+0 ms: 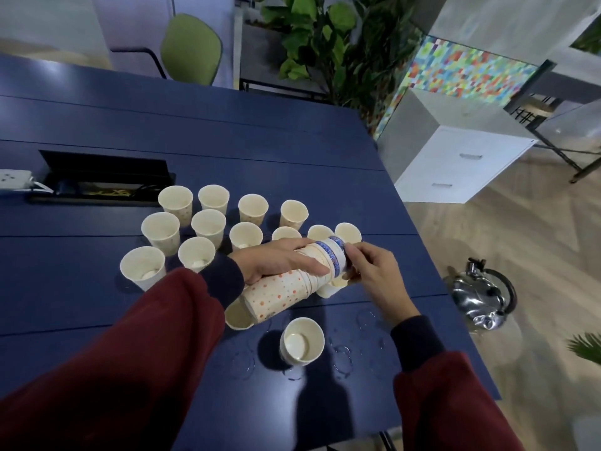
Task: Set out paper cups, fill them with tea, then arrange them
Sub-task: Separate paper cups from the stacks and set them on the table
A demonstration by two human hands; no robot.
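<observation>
Head view: we curl our left hand [279, 260] round the sideways stack [276, 296] to steady it while our right hand [374, 275] pinches the end cup [335, 255] (blue-banded) loose.

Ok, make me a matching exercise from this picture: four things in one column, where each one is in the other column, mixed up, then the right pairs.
Things:
1. stack of paper cups
2. kettle
3. power strip
4. green chair

Places:
A. on the wooden floor
B. beyond the far edge of the table
C. gripped by the left hand
D. on the table, at the left edge of the view

Pairs: 1-C, 2-A, 3-D, 4-B
</observation>
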